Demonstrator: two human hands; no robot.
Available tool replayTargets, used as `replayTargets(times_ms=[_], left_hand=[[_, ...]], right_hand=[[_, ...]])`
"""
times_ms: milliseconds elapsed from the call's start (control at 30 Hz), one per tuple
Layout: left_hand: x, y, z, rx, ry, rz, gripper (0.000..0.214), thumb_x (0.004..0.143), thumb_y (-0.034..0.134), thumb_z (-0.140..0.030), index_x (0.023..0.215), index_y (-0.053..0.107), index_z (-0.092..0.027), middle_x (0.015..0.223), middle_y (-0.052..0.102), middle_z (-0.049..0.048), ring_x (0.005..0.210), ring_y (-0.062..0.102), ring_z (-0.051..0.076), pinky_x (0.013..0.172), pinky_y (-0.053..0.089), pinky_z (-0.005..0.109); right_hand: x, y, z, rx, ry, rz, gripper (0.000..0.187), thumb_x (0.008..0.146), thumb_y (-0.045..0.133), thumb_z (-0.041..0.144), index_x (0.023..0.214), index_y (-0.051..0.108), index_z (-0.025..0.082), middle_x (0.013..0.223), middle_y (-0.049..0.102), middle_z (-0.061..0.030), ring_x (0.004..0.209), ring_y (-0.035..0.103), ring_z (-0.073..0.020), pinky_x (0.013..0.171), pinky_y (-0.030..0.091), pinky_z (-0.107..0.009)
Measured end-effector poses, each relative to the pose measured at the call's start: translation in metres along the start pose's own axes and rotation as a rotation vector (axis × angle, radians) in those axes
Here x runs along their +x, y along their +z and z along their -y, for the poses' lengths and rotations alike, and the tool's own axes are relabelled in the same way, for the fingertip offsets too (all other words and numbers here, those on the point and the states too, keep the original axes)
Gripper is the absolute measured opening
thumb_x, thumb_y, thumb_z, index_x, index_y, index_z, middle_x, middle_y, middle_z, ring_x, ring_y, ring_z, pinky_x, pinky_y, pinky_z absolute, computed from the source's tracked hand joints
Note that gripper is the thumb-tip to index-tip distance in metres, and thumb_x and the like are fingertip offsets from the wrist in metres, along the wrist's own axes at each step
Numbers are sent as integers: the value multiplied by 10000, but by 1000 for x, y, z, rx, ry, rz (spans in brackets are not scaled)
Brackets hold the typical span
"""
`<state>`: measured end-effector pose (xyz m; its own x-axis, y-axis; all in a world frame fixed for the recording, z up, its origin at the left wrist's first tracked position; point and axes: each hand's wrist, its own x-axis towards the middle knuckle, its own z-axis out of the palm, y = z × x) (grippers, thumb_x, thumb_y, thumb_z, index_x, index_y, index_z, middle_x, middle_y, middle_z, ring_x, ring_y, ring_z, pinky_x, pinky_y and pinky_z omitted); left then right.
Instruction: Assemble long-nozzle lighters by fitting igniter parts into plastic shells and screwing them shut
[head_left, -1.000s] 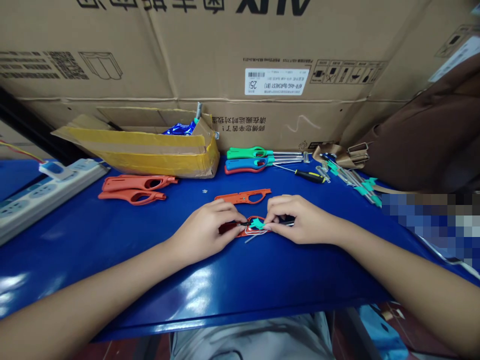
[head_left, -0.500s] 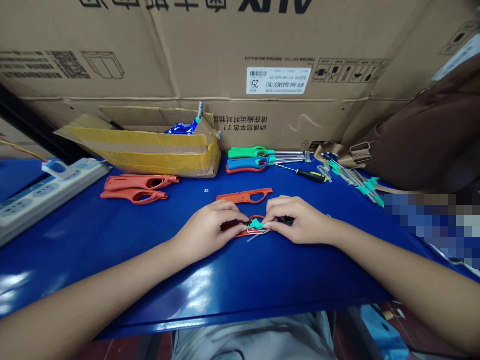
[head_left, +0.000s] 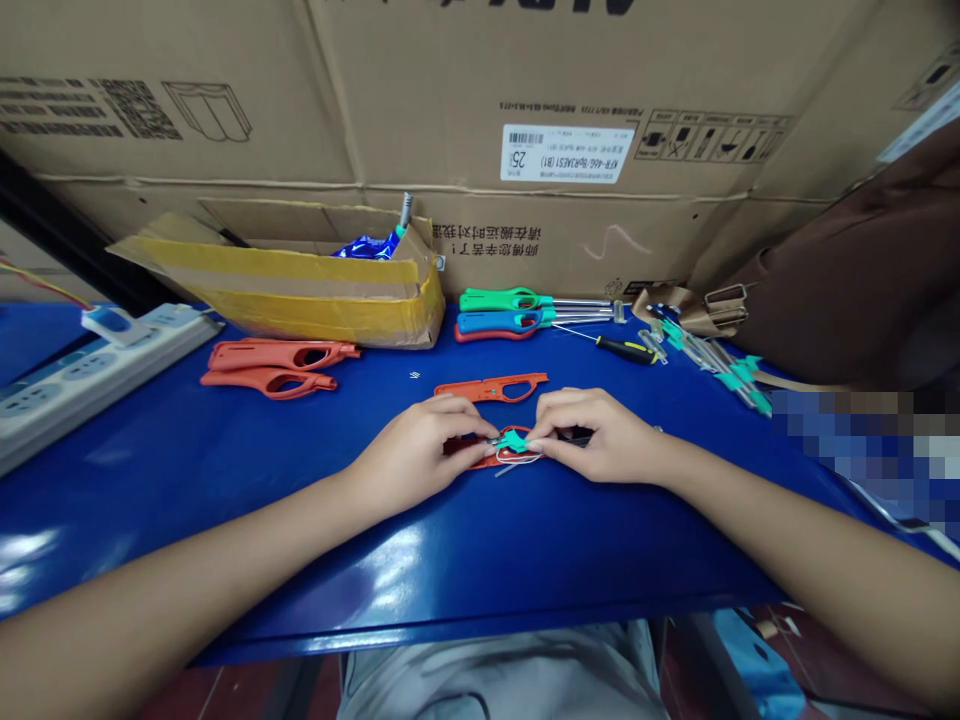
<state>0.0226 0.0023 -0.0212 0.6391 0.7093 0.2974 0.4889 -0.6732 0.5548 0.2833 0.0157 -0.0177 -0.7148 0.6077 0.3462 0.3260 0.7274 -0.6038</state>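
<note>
Between my two hands is a small teal-green plastic trigger piece [head_left: 514, 441], over an orange lighter shell half [head_left: 486, 461] on the blue table. My left hand [head_left: 424, 450] pinches a small dark part at the trigger piece's left end, mostly hidden by the fingertips. The thumb and index finger of my right hand [head_left: 607, 437] are closed on the piece's right side. A thin white wire [head_left: 517, 459] loops below it, close to the table. Just beyond my hands lies another orange shell half [head_left: 491, 388], its inside facing up.
Two orange lighter shells [head_left: 274, 368] lie at left, near a white power strip [head_left: 97, 370]. Behind them stands a taped cardboard box [head_left: 322, 310]. Green, blue and red lighters [head_left: 499, 318], a screwdriver [head_left: 626, 349] and several metal tubes with green ends [head_left: 712, 355] lie farther back.
The dark part at my left fingertips shows less black and more of a greyish piece beside the green one. Both hands stay almost in place; the camera view has shifted slightly.
</note>
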Motion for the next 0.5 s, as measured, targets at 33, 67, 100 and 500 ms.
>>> replayTargets(times_ms=[33,67,100,500], left_hand=[[0,0,0,-2,3,-3,152,934,677,-175,1048,777,-162,955,732,65,878,689,191,807,543,317],[0,0,1,-4,6,-7,152,933,679,-174,1048,777,-161,953,732,65,877,689,190,808,543,316],[0,0,1,-6,6,-11,151,931,681,-172,1047,778,-161,951,732,65,878,689,189,807,543,315],[2,-9,-6,-99,-127,128,259,919,616,-117,1123,761,-183,1043,736,60,856,700,171,748,541,282]], right_hand=[[0,0,-1,-3,3,9,138,934,663,197,847,756,143,768,664,-34,678,587,-117,658,448,-250],[0,0,-1,-2,3,18,133,931,664,192,851,758,141,772,664,-34,679,588,-116,654,447,-248],[0,0,-2,0,1,27,126,927,666,185,855,760,140,774,663,-35,680,588,-115,651,447,-246],[1,3,-1,-22,-21,39,129,935,652,186,862,753,154,778,661,-34,689,583,-123,668,439,-261]])
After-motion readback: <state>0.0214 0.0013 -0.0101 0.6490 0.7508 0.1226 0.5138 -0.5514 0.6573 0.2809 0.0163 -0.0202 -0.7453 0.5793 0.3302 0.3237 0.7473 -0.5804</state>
